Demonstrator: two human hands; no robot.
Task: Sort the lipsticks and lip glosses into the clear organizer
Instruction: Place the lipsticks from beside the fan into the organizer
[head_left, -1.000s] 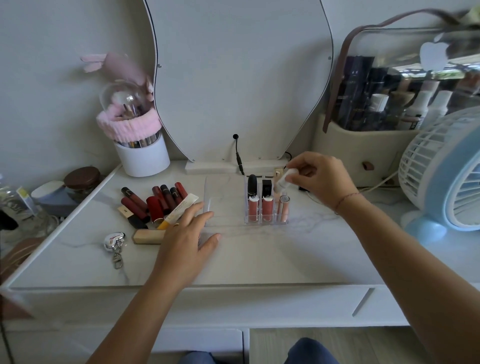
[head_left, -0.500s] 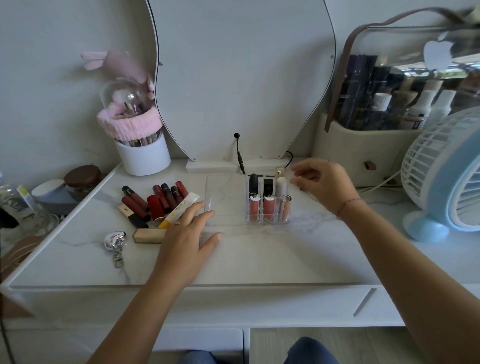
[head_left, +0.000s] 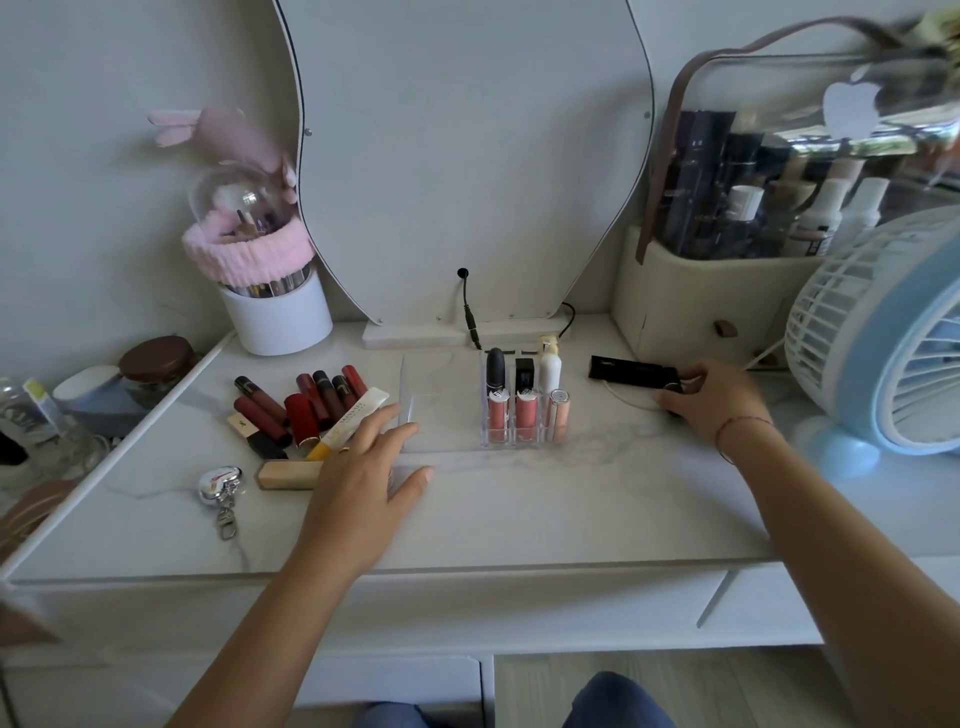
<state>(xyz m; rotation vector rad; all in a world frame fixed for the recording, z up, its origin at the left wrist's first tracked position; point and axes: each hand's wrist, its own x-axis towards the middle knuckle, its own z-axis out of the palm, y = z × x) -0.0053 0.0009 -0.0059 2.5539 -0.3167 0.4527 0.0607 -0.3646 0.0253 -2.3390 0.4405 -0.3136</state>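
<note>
Resting flat on the white marble worktop (head_left: 519, 519), the left hand (head_left: 363, 467) is lying palm down with fingers loosely spread, fingertips touching the near left corner of the clear organizer (head_left: 441, 410). It isn't holding anything. The right hand (head_left: 711, 400) is sitting off to the right, fingers curled over the near end of a flat black case (head_left: 631, 373) lying on the worktop, near the blue fan (head_left: 883, 338); I can't tell for sure how tight that grip is.

The organizer is sitting mid-worktop in front of the mirror (head_left: 467, 156). Its right-hand slots are holding tubes upright: three pink lip glosses (head_left: 525, 411) in the front row, and behind them a black lipstick (head_left: 495, 370), a square black one (head_left: 524, 373) and a white tube (head_left: 550, 370). The left part of the organizer is looking empty.

Left of the organizer, a pile of red lipsticks (head_left: 306, 405) is lying loose on the worktop, along with a white squeeze tube (head_left: 353, 420) and a beige tube (head_left: 288, 474) just beside the left hand. A silver keychain (head_left: 221, 486) is lying nearer the front edge.
</note>
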